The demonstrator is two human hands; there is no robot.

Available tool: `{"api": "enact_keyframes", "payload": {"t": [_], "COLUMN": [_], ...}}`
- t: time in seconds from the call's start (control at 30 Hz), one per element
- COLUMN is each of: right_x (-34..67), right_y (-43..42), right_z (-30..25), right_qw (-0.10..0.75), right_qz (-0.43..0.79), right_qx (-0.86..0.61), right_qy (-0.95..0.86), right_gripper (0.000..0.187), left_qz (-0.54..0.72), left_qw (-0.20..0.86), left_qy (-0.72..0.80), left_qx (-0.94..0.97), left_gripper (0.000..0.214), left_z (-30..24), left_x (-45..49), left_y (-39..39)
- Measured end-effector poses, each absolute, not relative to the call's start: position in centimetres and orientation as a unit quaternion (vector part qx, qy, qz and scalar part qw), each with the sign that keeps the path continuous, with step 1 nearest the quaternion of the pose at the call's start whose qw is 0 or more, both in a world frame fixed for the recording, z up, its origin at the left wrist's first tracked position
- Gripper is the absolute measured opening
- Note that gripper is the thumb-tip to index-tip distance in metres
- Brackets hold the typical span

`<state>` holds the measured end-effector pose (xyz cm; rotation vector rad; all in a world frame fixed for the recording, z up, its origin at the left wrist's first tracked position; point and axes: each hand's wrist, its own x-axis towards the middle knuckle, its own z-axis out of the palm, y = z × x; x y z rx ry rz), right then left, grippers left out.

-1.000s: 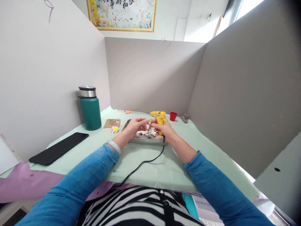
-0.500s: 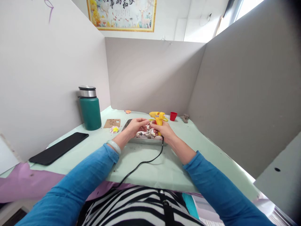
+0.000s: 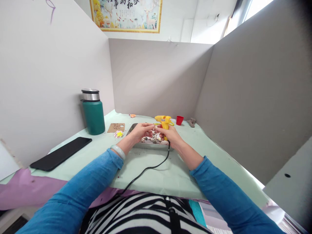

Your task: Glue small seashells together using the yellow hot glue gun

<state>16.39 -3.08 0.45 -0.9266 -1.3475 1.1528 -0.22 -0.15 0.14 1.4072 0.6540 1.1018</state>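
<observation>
1. Glue gun (image 3: 164, 121), yellow: grasped by the fingers of the right hand (image 3: 172, 135), over the tray (image 3: 151, 146).
2. Left hand (image 3: 139, 132): fingers bunched near the right hand's; whether gripping anything, cannot tell.
3. Tray, metal: on the desk (image 3: 180, 175), holding shells (image 3: 152, 140).

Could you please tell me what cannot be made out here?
All in the head view:
Left hand: any pinched item, too small to tell.
Yellow glue gun: mid-handle, covered by the right hand.
Metal tray: inside, partly hidden by both hands.
Black cord: far end, lost past the near edge of the table.
Framed picture: top, cut by the upper edge.
</observation>
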Motion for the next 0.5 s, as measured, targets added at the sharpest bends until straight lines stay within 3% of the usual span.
{"api": "enact_keyframes", "payload": {"t": [0.5], "right_x": [16.44], "right_y": [-3.19], "right_z": [0.77], "right_qw": [0.551], "right_qz": [0.46], "right_qx": [-0.391], "right_qy": [-0.576], "right_gripper": [0.031], "left_qz": [0.457], "left_qw": [0.613], "left_qy": [0.285], "left_qx": [0.578], "left_gripper": [0.029], "left_z": [0.4], "left_x": [-0.18], "left_y": [-0.41]}}
